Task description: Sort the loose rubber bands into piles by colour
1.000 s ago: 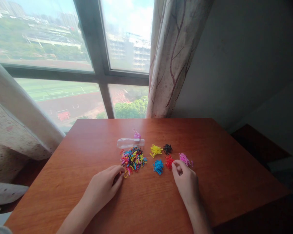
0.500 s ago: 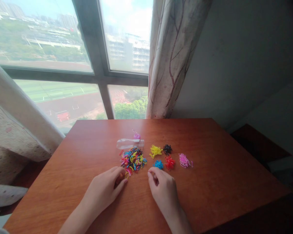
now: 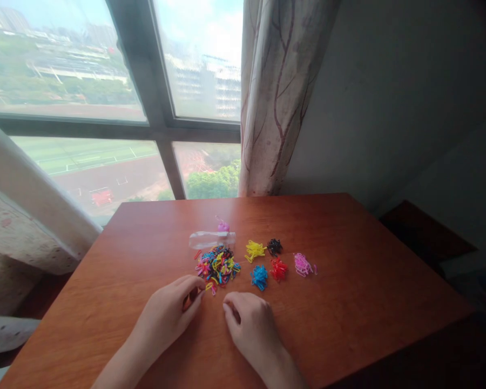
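Small coloured rubber bands lie in a mixed heap (image 3: 218,266) on the brown table. At the near-left edge of that heap, my left hand (image 3: 170,307) is closed in a pinch, with a yellow rubber band (image 3: 209,286) at its fingertips. My right hand (image 3: 251,321) rests close to the tabletop, right of the left one, thumb and fingers pressed together. Anything between them is too small to make out. Beyond it sit single-colour piles: blue (image 3: 260,277), red (image 3: 278,269), yellow (image 3: 255,250), black (image 3: 274,247) and pink (image 3: 303,265).
Behind the mixed heap a clear plastic bottle (image 3: 210,240) lies on its side. A small purple object (image 3: 223,226) is just past it. The wooden table (image 3: 360,292) reaches to the window (image 3: 162,129), with a patterned curtain (image 3: 273,102) on the right.
My right hand has moved left, from beside the blue pile toward my left hand, uncovering that pile. The left hand stays at the heap's edge. The whole view has shifted slightly.
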A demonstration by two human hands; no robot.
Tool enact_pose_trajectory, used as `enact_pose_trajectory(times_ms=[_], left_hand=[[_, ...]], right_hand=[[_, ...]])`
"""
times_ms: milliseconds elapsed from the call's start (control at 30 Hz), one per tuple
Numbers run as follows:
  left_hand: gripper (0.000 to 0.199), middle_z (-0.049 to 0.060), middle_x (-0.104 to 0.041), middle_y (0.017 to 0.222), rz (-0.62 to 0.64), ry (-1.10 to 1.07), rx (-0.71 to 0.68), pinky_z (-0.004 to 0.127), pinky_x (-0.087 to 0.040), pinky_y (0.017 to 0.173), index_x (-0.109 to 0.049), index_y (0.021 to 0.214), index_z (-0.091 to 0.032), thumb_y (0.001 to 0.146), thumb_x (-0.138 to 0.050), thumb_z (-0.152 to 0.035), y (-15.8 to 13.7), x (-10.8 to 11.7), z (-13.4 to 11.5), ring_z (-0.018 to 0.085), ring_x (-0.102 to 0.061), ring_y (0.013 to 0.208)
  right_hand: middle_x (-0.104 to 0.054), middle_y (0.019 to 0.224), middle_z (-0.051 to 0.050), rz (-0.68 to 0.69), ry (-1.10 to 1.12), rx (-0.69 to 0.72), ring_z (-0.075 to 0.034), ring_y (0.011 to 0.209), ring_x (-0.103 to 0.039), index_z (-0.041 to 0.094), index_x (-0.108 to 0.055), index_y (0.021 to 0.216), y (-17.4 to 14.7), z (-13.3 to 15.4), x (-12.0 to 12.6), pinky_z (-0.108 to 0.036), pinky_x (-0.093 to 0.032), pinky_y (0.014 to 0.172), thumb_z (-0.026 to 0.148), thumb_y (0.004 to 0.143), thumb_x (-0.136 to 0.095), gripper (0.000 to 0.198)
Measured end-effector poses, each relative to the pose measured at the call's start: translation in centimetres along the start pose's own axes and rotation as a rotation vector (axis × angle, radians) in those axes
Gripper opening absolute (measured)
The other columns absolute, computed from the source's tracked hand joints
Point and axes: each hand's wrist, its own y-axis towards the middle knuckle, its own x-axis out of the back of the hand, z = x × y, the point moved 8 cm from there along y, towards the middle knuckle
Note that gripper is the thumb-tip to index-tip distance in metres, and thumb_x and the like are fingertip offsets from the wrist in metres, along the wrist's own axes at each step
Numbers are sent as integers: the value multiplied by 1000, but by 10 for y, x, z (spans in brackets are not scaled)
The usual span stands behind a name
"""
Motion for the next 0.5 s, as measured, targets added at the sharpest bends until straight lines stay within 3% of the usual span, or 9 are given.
enact_pose_trajectory(times_ms=[267,500], left_hand=[[17,1,-69,83,-71,138,-113,21,-41,59,-61,85,-23,89,-45,-25,35,17,-54,13,-62,68],[19,4,-68,84,25,305,-207,24,-40,56,-63,85,-20,91,-44,-20,92,-11,-81,16,-64,68]], right_hand=[[-67,75,3,1,-24,1,-14,71,-62,23,-60,80,0,0,-1,-22,-33,63,10,84,-56,14],[-67,73,3,-4,-37,6,-13,68,-62,23,-61,78,1,-1,-1,-20,-35,62,11,83,-57,14]])
